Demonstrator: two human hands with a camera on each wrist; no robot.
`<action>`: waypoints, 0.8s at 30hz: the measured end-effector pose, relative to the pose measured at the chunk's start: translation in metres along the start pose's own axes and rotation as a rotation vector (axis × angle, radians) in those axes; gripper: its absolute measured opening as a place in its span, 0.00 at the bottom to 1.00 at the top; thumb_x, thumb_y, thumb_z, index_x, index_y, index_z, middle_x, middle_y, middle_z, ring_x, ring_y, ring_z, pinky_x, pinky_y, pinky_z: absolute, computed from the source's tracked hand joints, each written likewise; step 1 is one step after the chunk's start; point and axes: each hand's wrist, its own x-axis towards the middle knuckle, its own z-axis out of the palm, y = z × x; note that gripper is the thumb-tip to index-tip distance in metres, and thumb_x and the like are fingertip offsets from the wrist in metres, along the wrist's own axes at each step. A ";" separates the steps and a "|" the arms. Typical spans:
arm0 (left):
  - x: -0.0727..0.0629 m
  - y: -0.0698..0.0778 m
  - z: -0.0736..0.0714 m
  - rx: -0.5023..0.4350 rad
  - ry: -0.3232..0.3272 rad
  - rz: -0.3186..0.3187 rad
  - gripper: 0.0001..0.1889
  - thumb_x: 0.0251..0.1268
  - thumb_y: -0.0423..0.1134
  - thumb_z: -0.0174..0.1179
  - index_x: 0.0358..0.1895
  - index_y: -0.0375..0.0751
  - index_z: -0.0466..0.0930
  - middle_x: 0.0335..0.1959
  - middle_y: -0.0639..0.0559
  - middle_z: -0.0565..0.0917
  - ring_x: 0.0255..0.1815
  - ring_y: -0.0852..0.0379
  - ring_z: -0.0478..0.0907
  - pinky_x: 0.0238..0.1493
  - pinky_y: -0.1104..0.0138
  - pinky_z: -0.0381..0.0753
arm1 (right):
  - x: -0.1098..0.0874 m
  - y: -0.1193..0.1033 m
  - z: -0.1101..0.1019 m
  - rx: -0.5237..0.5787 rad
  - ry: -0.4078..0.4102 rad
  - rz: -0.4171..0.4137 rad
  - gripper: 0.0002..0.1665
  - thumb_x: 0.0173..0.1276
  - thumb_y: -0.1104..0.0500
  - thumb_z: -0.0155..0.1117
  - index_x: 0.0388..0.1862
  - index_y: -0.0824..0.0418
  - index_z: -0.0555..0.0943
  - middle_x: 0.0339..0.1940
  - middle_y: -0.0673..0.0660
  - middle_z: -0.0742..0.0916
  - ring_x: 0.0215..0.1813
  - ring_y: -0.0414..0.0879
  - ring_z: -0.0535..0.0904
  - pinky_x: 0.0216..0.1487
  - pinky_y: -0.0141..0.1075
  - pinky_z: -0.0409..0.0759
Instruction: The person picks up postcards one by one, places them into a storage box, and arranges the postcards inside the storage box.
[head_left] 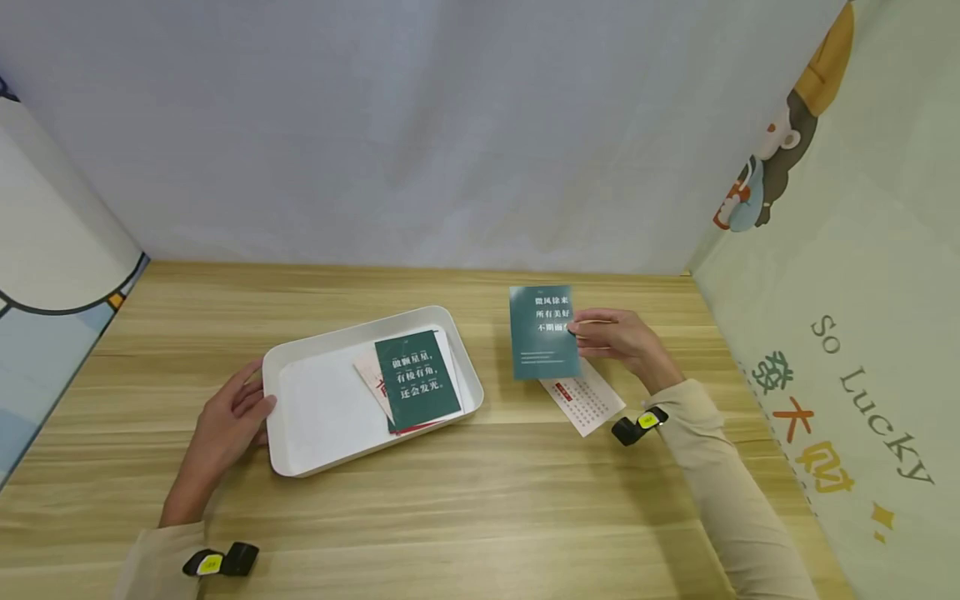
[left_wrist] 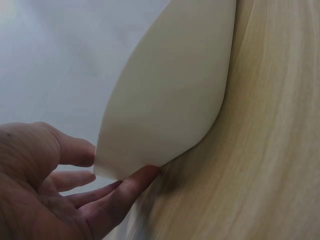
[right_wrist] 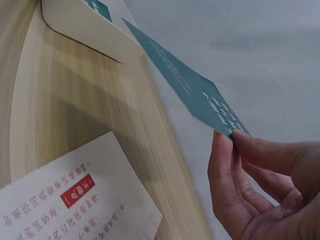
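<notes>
A white tray (head_left: pixel 330 457) sits at a slant on the wooden table, with several printed cards in its right half. On top of them lies a dark green card (head_left: pixel 417 383) with white characters. At the tray's left end my left hand (head_left: pixel 228 425) holds it, thumb at the rim (left_wrist: pixel 96 157) and another finger low on the outer wall. My right hand (head_left: pixel 618 337) pinches another green card (head_left: pixel 542 342) by its right edge, between thumb and fingertips. That card is raised above the table. Partly beneath it in the head view, a white card (head_left: pixel 587 404) with red print lies on the table.
A pale cloth (head_left: pixel 420 142) hangs behind the table (head_left: pixel 420 517). On the right stands a printed wall sheet (head_left: pixel 847 275) with a cartoon figure and lettering. Each wrist wears a black band, the right band (head_left: pixel 637 425) beside the white card.
</notes>
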 end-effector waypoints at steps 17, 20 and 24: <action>0.001 0.000 0.001 -0.005 0.004 -0.008 0.36 0.82 0.35 0.53 0.85 0.38 0.48 0.76 0.21 0.65 0.73 0.30 0.68 0.37 0.78 0.82 | 0.011 0.000 0.048 -0.086 -0.059 -0.037 0.17 0.75 0.66 0.66 0.60 0.69 0.80 0.33 0.45 0.89 0.36 0.39 0.88 0.47 0.37 0.88; 0.000 0.000 0.001 -0.006 0.005 0.000 0.36 0.82 0.35 0.52 0.85 0.37 0.48 0.76 0.21 0.64 0.73 0.29 0.68 0.37 0.81 0.79 | 0.014 0.000 0.057 -0.093 -0.064 -0.034 0.19 0.75 0.65 0.66 0.62 0.70 0.80 0.33 0.44 0.89 0.35 0.39 0.87 0.47 0.38 0.88; 0.000 0.000 0.001 -0.007 0.002 0.000 0.36 0.83 0.36 0.52 0.85 0.37 0.48 0.76 0.21 0.64 0.74 0.28 0.68 0.37 0.80 0.80 | 0.016 0.001 0.070 -0.081 -0.070 -0.023 0.22 0.73 0.65 0.67 0.64 0.70 0.79 0.32 0.45 0.90 0.34 0.39 0.87 0.45 0.37 0.89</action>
